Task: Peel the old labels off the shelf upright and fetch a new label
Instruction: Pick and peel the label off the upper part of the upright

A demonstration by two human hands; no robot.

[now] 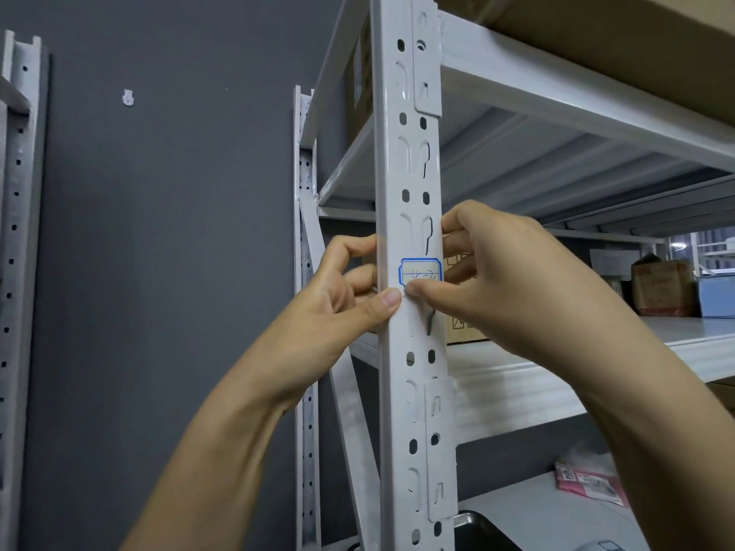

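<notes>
Several boxes [660, 288] behind upright [413, 173] w/ label [420, 271].

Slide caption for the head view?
Left hand grips the shelf upright; thumb of the right hand presses the lower corner of the blue-bordered label.

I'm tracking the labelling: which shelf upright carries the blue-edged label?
The nearest upright, between the left hand and right hand, bears the label. The rear upright and far-left upright show none.
</notes>
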